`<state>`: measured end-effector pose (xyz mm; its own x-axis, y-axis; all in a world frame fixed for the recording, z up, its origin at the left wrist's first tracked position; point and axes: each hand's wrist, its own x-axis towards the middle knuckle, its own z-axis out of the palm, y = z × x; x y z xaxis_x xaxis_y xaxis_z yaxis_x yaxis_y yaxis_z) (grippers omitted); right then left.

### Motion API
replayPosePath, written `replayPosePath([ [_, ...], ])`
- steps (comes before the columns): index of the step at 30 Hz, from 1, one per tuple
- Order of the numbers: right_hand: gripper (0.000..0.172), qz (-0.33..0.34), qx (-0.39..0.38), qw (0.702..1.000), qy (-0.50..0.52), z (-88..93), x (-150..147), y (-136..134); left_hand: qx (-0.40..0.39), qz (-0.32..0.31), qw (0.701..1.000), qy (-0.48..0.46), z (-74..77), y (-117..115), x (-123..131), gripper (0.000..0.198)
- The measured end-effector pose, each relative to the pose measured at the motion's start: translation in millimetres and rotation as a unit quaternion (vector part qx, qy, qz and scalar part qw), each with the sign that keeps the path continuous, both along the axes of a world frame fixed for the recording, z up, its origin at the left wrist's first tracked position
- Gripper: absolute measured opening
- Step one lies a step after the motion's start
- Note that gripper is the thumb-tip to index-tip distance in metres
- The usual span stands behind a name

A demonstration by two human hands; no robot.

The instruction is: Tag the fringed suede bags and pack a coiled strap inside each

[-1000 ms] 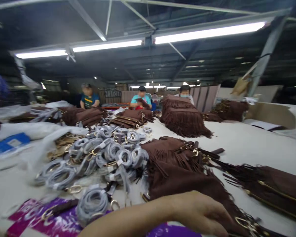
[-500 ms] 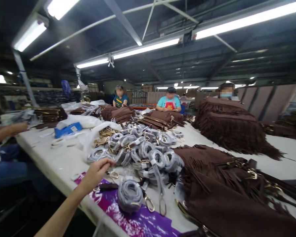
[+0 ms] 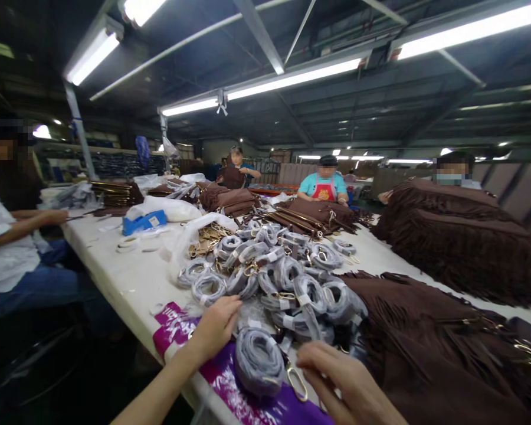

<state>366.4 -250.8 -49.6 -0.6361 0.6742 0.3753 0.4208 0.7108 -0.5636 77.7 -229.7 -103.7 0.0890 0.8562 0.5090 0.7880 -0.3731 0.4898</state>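
In the head view, my left hand (image 3: 216,328) is closed, fingers bent together, at the near edge of a pile of coiled straps in clear wrap (image 3: 287,271). What its fingertips hold, if anything, is hidden. Just right of it, a single wrapped strap coil (image 3: 259,360) rests on a purple printed plastic bag (image 3: 223,383). A gold clasp (image 3: 297,382) lies beside that coil. My right hand (image 3: 343,378) is next to the clasp, its fingers bent and thumb apart, with nothing visible between them.
Brown fringed bags (image 3: 416,336) lie on the right, with a tall stack (image 3: 460,236) behind them. Across the white table (image 3: 110,260) are a blue box (image 3: 144,222) and white plastic wrap. Co-workers are at the left, at the far side and behind the stack.
The view has turned left, so the table appears shifted right. My right hand has come into view beside the gold clasp. A co-worker at the far side now holds up a brown piece.
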Motion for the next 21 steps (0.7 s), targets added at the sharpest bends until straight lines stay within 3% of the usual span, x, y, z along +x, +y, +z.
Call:
replayPosePath([
  [2,0.022,0.025,-0.012,0.999,0.037,1.9,-33.0,23.5,0.020,0.016,1.000,0.015,-10.0,7.7,6.5,0.032],
  [6,0.024,-0.016,0.015,1.000,0.014,-15.6,-86.8,61.1,0.041,0.034,0.998,0.026,-20.8,9.7,7.1,0.028],
  [11,0.026,-0.033,0.044,0.998,-0.015,-36.7,-115.0,87.1,0.033,0.034,0.998,0.049,-19.2,6.8,6.8,0.029],
  [14,0.023,-0.028,-0.129,0.991,0.018,-29.3,-113.0,96.7,0.019,0.032,0.998,0.058,-16.4,6.7,9.0,0.030],
  [17,0.016,0.004,-0.345,0.935,0.078,-18.1,-109.3,103.3,0.017,0.031,0.998,0.053,-14.3,6.5,10.4,0.028],
  [19,0.015,0.023,-0.392,0.912,0.121,-14.4,-110.5,104.7,0.017,0.031,0.998,0.043,-13.7,6.4,10.8,0.027],
  [21,0.018,0.019,-0.340,0.936,0.087,-13.6,-115.4,103.6,0.011,0.038,0.999,0.026,-13.5,6.2,10.9,0.025],
])
